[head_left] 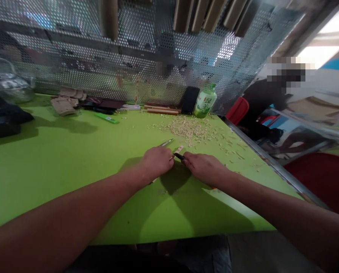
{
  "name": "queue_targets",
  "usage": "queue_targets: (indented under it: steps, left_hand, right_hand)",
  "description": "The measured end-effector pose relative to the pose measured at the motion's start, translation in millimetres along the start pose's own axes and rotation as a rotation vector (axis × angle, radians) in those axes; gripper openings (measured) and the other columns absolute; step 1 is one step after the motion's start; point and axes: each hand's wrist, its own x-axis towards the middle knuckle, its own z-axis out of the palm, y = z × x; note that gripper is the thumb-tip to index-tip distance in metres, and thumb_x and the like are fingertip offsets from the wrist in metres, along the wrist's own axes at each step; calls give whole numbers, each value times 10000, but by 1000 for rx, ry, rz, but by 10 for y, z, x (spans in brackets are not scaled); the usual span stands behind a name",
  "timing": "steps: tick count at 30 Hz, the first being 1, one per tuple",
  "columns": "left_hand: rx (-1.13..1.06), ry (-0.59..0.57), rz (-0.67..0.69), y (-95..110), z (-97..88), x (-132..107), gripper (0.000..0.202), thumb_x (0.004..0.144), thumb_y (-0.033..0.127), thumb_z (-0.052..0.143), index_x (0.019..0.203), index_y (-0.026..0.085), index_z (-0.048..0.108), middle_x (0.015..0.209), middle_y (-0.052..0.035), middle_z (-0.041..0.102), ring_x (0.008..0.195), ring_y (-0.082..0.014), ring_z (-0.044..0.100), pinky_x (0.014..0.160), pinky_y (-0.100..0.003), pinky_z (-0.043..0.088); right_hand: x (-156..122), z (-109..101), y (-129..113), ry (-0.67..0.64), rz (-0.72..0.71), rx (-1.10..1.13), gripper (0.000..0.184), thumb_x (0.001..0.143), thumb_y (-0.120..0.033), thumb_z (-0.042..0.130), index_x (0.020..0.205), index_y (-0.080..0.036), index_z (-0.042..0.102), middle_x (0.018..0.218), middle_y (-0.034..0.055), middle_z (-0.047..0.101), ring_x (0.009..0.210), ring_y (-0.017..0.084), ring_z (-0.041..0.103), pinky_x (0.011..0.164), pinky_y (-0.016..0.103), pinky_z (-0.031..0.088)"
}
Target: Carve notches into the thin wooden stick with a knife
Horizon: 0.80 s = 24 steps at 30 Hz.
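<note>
Black-handled knife [179,156] in right hand [205,168] (wood shavings [189,131] beyond)

Wooden strip [178,150] mostly hidden between left hand [157,162] and right hand [205,168] (grip unclear)

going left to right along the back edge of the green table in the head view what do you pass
crumpled tan pieces → green utility knife → wooden strips → black phone → green tea bottle
</note>
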Motion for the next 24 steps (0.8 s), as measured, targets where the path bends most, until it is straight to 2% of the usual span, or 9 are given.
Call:
queue_targets:
  steps: [6,15,24]
  left_hand:
    - [-45,9,7,-19,25,7,305,872,353,449,793,165,676,742,-105,639,671,-217,612,670,-323,487]
    - [0,-1,12,4,6,9,328,870,350,438,795,154,691,755,-134,650,757,-272,651,694,-369,506]
    - [-6,-5,-21,44,-25,-18,313,867,345,464,824,147,701,776,-131,662,743,-252,656,722,-362,509]
  right_hand:
    - [-17,22,17,37,7,26,350,989,-356,290,1060,-185,588,819,108,703,628,193,600,524,290,273]
    - [-18,26,11,13,37,7,349,983,-361,285,1065,-202,585,800,97,700,615,194,604,515,282,287]
    - [-1,28,-33,-6,-6,-96,323,976,-293,284,1048,-174,575,772,120,694,647,224,638,536,301,308]
